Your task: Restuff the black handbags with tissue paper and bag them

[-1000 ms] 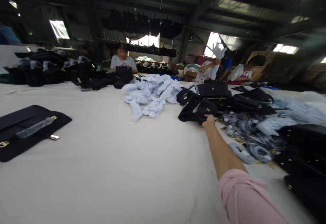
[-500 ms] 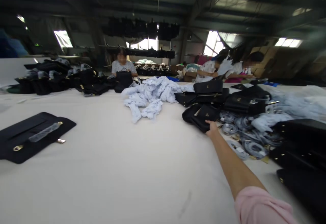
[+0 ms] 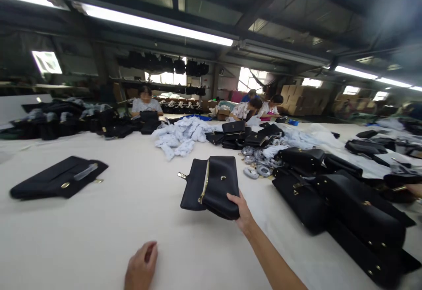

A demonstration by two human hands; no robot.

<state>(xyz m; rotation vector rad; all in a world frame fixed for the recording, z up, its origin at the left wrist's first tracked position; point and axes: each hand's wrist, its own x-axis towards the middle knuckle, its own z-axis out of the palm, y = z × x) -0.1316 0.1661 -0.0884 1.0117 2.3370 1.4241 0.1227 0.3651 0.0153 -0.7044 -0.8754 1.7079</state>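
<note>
A black bag [image 3: 221, 184] is in the grip of the person's right hand [image 3: 243, 211], thumb on its front near the lower right corner, the other fingers mostly hidden behind. The bag is tilted and looks lifted off the white table [image 3: 99, 248]. Its flap [image 3: 194, 186] lies open at its left, with a metal clasp [image 3: 182, 175] on the flap's outer edge; a gold zip [image 3: 205, 182] runs along the bag between flap and body.

Below and left of the bag, well apart from it, the left hand [image 3: 141, 266] is loosely curled; nothing shows in it, but its palm is hidden, so I cannot tell whether it holds anything.

The step in hand looks like carrying the bag one-handed over the table. By my judgement, the next move calls for a firm grip at that corner, as the flap side seems unsupported, and perhaps the left hand to steady it.

Well left of the bag lies a flat black case [image 3: 49, 183] with a strip of clear wrap [image 3: 85, 172]. Beyond the bag are crumpled pale wrapping [image 3: 181, 133] and coiled straps [image 3: 263, 171]; to its right, a heap of black bags [image 3: 352, 197]. A co-worker [image 3: 147, 105] sits farther off.
</note>
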